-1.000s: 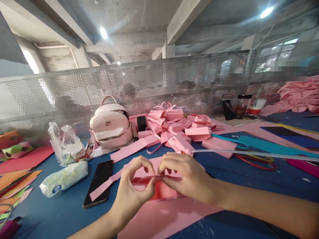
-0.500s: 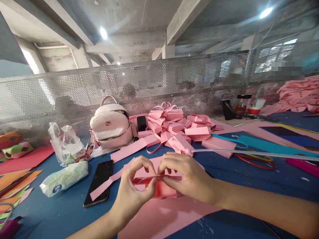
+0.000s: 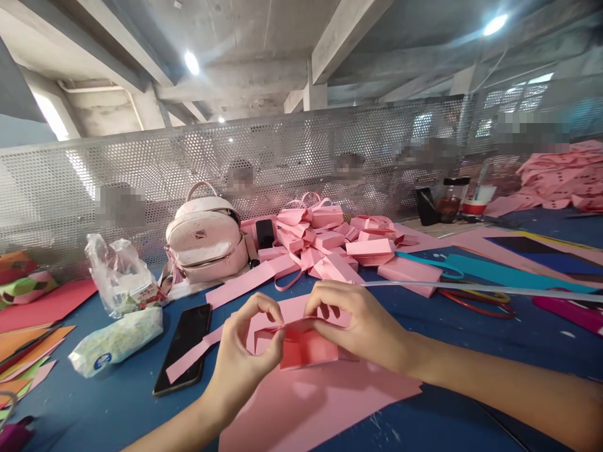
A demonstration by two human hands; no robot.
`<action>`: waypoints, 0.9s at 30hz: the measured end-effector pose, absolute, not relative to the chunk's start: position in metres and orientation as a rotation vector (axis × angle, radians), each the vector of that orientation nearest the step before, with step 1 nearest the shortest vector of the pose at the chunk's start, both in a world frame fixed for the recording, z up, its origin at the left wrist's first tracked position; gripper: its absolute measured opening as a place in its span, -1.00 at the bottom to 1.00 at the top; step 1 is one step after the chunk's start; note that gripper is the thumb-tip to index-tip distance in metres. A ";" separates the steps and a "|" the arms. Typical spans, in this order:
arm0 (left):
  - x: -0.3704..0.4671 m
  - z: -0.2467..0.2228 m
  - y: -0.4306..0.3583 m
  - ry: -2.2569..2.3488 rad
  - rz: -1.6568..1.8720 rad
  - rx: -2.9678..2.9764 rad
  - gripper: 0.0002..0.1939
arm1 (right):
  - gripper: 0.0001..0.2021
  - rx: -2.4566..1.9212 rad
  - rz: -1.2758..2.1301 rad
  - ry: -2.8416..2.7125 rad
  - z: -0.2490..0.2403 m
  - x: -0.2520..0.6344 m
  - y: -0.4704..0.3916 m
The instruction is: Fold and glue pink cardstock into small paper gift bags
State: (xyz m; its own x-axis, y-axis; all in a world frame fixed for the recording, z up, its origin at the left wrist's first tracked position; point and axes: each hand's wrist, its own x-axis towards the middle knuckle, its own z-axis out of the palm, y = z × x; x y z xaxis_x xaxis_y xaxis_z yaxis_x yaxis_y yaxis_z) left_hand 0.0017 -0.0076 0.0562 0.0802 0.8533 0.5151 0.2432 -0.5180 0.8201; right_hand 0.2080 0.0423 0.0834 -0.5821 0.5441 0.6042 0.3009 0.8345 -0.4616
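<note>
While my left hand (image 3: 249, 351) and right hand (image 3: 360, 320) each pinch the creased pink paper piece (image 3: 308, 348) between thumb and fingers, it sits over a smooth pink sheet (image 3: 315, 411). Scuffed blue table (image 3: 452, 414) spreads past the sheet's pointed right corner; perforated metal mesh (image 3: 292, 141) stands behind.

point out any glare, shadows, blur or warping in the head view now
In the head view, ceiling lights flare into streaks; there too, soft shadows fall on the large pink sheet, the perforated screen looks hazy, with pixelated patches over it, and the right forearm seems stretched towards the edge, perhaps by a wide lens.
</note>
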 end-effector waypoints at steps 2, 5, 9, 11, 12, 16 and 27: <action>0.001 0.055 -0.006 1.088 1.457 1.824 -0.95 | -0.81 -0.628 0.422 -2.225 0.083 0.210 0.043; 0.001 0.053 -0.005 1.094 1.462 1.816 -0.95 | -0.82 -0.638 0.450 -2.219 0.082 0.211 0.044; 0.001 0.054 -0.005 1.109 1.493 1.781 -0.93 | -0.85 -0.644 0.486 -2.208 0.082 0.213 0.047; 0.002 0.055 -0.004 1.125 1.497 1.765 -0.93 | -0.87 -0.650 0.502 -2.204 0.081 0.215 0.049; 0.002 0.055 -0.002 1.131 1.499 1.759 -0.92 | -0.87 -0.653 0.509 -2.202 0.080 0.216 0.050; 0.001 0.049 0.006 1.080 1.510 1.732 -0.89 | -0.89 -0.700 0.557 -2.169 0.077 0.221 0.055; -0.005 0.023 0.029 1.031 1.267 1.450 -0.66 | -0.84 -0.816 0.870 -1.913 0.055 0.222 0.075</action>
State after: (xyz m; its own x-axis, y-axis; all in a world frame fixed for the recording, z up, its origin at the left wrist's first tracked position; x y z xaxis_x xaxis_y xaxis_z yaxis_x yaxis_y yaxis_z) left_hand -0.0051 0.0292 0.0227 0.1184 0.9681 0.2210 0.0198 -0.2248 0.9742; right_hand 0.2217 0.0747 0.0555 -0.4179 0.8002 0.4301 0.2021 0.5435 -0.8147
